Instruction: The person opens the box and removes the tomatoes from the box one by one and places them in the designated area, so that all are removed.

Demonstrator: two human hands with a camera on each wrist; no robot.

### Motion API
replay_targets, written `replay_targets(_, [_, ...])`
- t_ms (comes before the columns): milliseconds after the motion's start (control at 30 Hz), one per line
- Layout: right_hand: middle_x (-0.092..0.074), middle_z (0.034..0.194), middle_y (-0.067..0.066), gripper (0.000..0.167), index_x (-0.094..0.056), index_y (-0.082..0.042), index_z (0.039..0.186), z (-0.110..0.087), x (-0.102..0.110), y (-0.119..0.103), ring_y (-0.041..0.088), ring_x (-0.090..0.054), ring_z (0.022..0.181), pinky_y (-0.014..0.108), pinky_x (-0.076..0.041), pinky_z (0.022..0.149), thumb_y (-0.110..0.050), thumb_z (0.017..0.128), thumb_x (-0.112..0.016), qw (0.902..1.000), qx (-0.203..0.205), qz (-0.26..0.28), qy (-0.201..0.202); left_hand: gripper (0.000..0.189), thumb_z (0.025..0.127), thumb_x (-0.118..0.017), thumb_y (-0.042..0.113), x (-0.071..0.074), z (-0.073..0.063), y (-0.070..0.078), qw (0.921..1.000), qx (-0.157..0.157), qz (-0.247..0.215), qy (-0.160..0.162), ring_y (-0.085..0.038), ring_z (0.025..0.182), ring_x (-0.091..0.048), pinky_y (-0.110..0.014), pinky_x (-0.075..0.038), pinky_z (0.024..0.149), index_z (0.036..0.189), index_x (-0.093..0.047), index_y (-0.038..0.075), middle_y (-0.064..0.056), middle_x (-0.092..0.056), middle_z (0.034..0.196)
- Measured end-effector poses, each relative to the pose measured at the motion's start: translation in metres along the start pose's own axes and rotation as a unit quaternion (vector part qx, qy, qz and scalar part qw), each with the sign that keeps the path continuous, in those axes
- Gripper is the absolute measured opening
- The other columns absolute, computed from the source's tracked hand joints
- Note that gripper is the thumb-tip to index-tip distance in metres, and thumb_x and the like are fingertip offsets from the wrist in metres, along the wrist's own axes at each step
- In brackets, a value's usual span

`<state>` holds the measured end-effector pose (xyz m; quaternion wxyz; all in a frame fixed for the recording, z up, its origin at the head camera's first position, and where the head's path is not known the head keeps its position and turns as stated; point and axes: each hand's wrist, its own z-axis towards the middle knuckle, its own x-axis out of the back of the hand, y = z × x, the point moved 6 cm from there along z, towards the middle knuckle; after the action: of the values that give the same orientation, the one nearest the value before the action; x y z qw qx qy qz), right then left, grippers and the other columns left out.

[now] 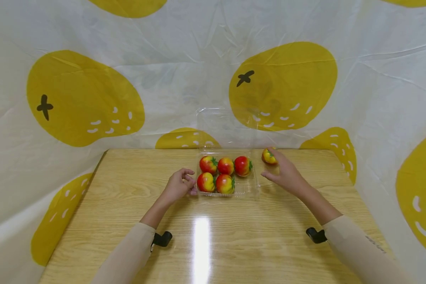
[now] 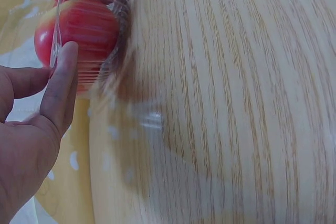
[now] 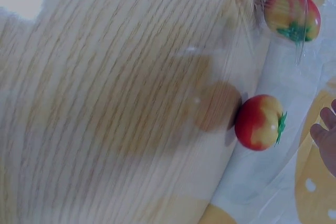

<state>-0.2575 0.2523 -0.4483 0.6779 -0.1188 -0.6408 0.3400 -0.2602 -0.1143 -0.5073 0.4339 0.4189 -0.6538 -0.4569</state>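
A clear plastic clamshell box (image 1: 250,190) stands on the wooden table with its lid (image 1: 227,126) raised at the back. Several red-and-yellow tomatoes (image 1: 225,165) lie inside it. My left hand (image 1: 186,180) is at the box's left side. In the left wrist view one fingertip (image 2: 65,56) touches the clear wall (image 2: 118,40) in front of a tomato (image 2: 86,30), and the thumb stays apart. One loose tomato (image 1: 269,156) sits on the table right of the box. My right hand (image 1: 285,173) reaches beside it. The right wrist view shows its fingers (image 3: 326,135) a small gap from that tomato (image 3: 258,121).
The wooden table (image 1: 127,205) is walled on three sides by a white cloth (image 1: 184,79) printed with yellow fruit. The loose tomato lies close to the table's far edge. A black fitting sits at each sleeve cuff (image 1: 162,238).
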Motion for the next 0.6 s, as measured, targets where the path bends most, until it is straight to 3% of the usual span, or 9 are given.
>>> replay_targets(233, [-0.028,0.166,0.023,0.096,-0.022,-0.003,0.163,0.013,-0.015,-0.015,0.044,-0.031,0.151,0.064,-0.035,0.119,-0.022,0.090,-0.082,0.9984,0.033,-0.022,-0.040,0.036,0.100,-0.062,-0.004,-0.001,-0.001,0.000,1.0000,0.001,0.001,0.003,-0.019,0.068,-0.072,-0.043,-0.066,0.070,0.134,-0.054,-0.006,-0.017,-0.059,0.101])
replay_targets(433, [-0.034,0.163,0.021,0.098,-0.031,-0.005,0.161,0.028,-0.027,-0.023,0.043,-0.031,0.151,0.064,-0.033,0.120,-0.025,0.084,-0.088,0.9954,0.065,-0.045,-0.055,0.036,0.099,-0.062,-0.007,-0.001,-0.001,0.000,1.0000,-0.002,-0.001,0.006,-0.019,0.067,-0.071,-0.045,-0.066,0.070,0.134,-0.053,-0.008,-0.017,-0.059,0.099])
replay_targets(600, [-0.042,0.156,0.021,0.097,-0.041,-0.005,0.156,0.038,-0.037,-0.025,0.043,-0.038,0.144,0.064,-0.037,0.117,-0.030,0.078,-0.093,0.9909,0.090,-0.081,-0.059,0.038,0.099,-0.062,-0.006,-0.001,-0.001,0.001,1.0000,0.001,-0.002,0.006,-0.018,0.067,-0.071,-0.043,-0.066,0.069,0.135,-0.053,-0.008,-0.016,-0.059,0.099])
